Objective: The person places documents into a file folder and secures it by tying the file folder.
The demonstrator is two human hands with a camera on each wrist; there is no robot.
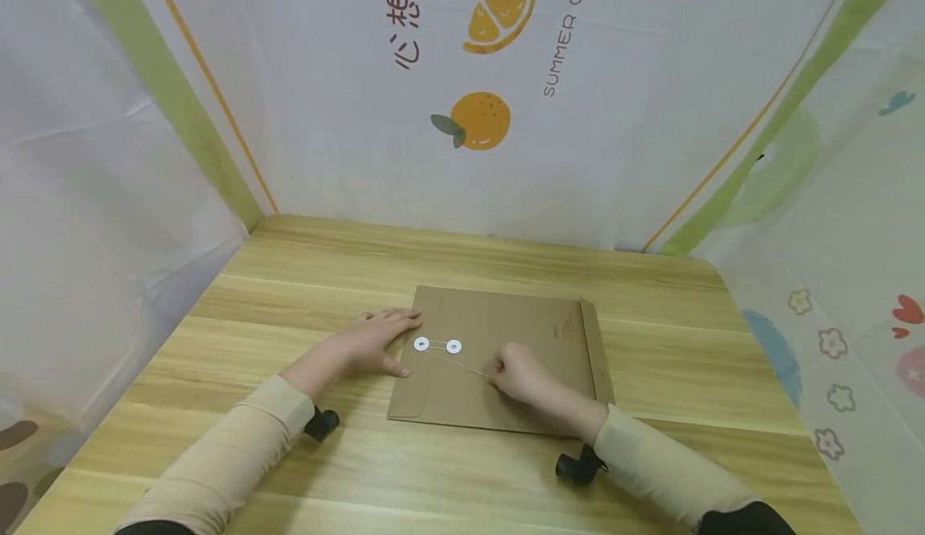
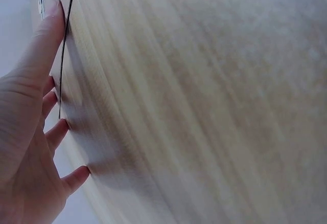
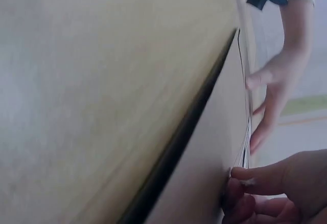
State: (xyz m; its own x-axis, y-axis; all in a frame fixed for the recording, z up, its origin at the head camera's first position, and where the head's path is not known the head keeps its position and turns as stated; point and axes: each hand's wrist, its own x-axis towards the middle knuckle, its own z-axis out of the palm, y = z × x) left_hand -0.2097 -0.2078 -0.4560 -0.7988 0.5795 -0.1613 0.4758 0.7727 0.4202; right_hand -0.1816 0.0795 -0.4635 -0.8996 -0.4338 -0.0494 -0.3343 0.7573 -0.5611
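Note:
A flat brown kraft document envelope lies on the table, with two white button discs near its left side. Thread runs between the discs, and its loose end stretches right to my right hand, whose thumb and fingers pinch it just above the envelope. At the envelope's left edge rests my left hand, fingers spread, thumb and fingertips touching the edge. The left wrist view shows that thumb on the envelope's rim. In the right wrist view, curled fingers hold the thread end.
The wood-grain table extends around the envelope. White printed curtains with oranges and flowers hang behind and at both sides. A folded strip runs along the envelope's right edge. Black wrist mounts sit below the sleeves.

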